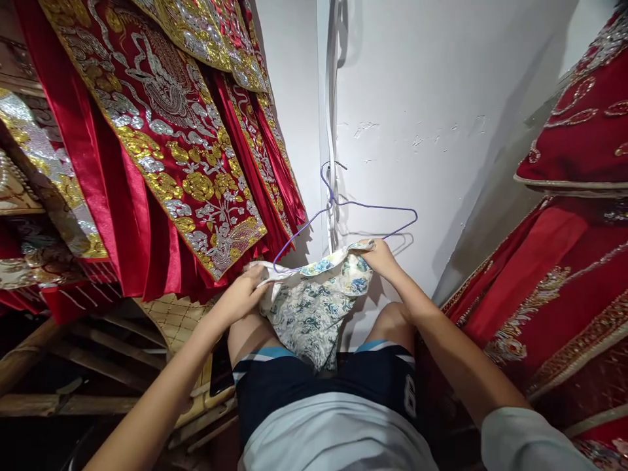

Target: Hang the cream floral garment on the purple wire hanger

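Note:
A white garment with a blue and green floral print (314, 307) hangs between my hands above my lap. My left hand (246, 291) grips its left upper edge, fingers closed on the cloth. At the right upper corner my right hand (380, 257) pinches the fabric. A purple wire hanger (377, 206) stands just behind the garment's top edge, its hook pointing up. The hanger's lower left corner meets the cloth near my left hand, and part of its bottom bar is hidden behind the fabric.
Red costumes with gold and silver sequins (196, 186) hang close on the left. More red beaded garments (534, 261) hang on the right. A white wall (417, 85) with a vertical cable (331, 124) stands ahead. Bamboo poles (63, 402) lie at lower left.

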`<state>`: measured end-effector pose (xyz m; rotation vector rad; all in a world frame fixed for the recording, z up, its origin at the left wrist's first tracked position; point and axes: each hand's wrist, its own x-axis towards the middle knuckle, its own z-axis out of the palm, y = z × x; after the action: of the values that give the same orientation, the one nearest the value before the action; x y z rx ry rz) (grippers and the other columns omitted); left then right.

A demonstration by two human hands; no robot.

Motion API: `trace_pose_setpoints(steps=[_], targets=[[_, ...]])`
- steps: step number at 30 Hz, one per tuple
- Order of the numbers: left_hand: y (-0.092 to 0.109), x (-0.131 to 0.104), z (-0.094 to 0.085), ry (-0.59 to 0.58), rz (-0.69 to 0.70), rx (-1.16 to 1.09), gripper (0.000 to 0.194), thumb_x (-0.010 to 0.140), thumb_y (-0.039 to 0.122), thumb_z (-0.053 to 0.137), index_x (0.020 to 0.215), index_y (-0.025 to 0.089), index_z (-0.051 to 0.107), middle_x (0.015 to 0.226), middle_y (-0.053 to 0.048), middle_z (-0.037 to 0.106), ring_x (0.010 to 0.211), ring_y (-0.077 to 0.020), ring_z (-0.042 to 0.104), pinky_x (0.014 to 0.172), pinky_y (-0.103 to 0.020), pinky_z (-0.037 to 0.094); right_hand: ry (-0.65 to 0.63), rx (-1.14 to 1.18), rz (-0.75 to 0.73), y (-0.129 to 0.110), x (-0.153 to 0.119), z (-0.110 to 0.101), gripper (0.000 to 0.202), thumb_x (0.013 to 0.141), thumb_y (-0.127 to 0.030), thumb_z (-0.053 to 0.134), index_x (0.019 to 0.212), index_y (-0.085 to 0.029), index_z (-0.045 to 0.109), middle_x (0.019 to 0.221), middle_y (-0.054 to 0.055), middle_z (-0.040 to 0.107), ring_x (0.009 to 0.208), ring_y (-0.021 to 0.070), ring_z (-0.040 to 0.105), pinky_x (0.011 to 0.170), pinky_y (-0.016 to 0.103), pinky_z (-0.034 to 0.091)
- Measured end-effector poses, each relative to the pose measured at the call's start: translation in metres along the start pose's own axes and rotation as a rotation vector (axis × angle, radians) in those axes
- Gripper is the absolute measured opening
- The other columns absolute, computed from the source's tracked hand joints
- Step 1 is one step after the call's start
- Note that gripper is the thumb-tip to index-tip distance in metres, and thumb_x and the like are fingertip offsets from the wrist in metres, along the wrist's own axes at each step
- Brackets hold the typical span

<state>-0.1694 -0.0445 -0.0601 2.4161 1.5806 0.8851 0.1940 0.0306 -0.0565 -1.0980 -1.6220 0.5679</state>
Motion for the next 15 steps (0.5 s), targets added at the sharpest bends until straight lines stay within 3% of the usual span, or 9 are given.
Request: trace_pose_setpoints(steps=[3,6,10,12,13,15], targets=[[0.024,0.016,-0.013,0.035,0.103,-0.107,0.041,0.089,0.051,0.053,0.064,0.021,0.066,0.136,-0.016,0.062,0.136,-0.0361,0.049,0.116,-0.047,0.034,0.023,0.007,-0.011,-0.009,-0.011,-0.011,0.024,0.070,-0.034,0.066,0.054,-0.020,0.056,0.055,-0.002,0.050,0.059,0.0140,0.042,0.057,0.025,0.033],[0.057,0.038,-0.018,0.162,0.197,-0.179,0.035,0.091,0.043,0.052,0.068,0.020,0.065,0.132,-0.015,0.065,0.131,-0.0340,0.053,0.113,-0.046,0.037,0.019,0.016,-0.007,-0.019,-0.021,-0.005,0.029,0.072,-0.037,0.066,0.052,-0.019,0.054,0.054,-0.002,0.050,0.058,0.0138,0.042,0.056,0.025,0.032],[0.083,0.074,-0.016,0.218,0.235,-0.217,0.020,0.089,0.036,0.053,0.085,0.019,0.063,0.089,-0.006,0.070,0.087,-0.0225,0.063,0.085,-0.034,0.049,-0.014,0.076,-0.051,-0.021,-0.032,0.006,0.028,0.075,-0.034,0.061,0.053,-0.019,0.052,0.055,-0.002,0.049,0.057,0.0138,0.044,0.055,0.025,0.033],[0.081,0.087,-0.015,0.205,0.234,-0.334,0.018,0.087,0.036,0.058,0.091,0.019,0.061,0.081,-0.002,0.063,0.073,-0.0165,0.057,0.072,-0.027,0.046,0.044,0.068,-0.105,-0.016,-0.035,0.000,0.010,0.074,-0.029,0.062,0.073,-0.018,0.063,0.061,-0.001,0.055,0.060,0.0157,0.050,0.057,0.026,0.038],[0.078,0.092,-0.016,0.205,0.231,-0.428,0.019,0.085,0.036,0.061,0.093,0.018,0.061,0.081,-0.001,0.062,0.071,-0.0148,0.054,0.068,-0.024,0.045,0.115,0.061,-0.126,-0.013,-0.035,-0.007,0.021,0.073,-0.026,0.063,0.093,-0.018,0.067,0.066,-0.001,0.059,0.063,0.0170,0.053,0.060,0.027,0.041],[0.070,0.095,-0.017,0.194,0.187,-0.637,0.027,0.080,0.037,0.069,0.098,0.017,0.062,0.084,-0.002,0.062,0.069,-0.0129,0.054,0.063,-0.022,0.043,0.299,0.035,-0.137,-0.005,-0.031,-0.026,0.063,0.072,-0.022,0.065,0.134,-0.017,0.053,0.076,0.001,0.066,0.066,0.0190,0.057,0.066,0.030,0.047]])
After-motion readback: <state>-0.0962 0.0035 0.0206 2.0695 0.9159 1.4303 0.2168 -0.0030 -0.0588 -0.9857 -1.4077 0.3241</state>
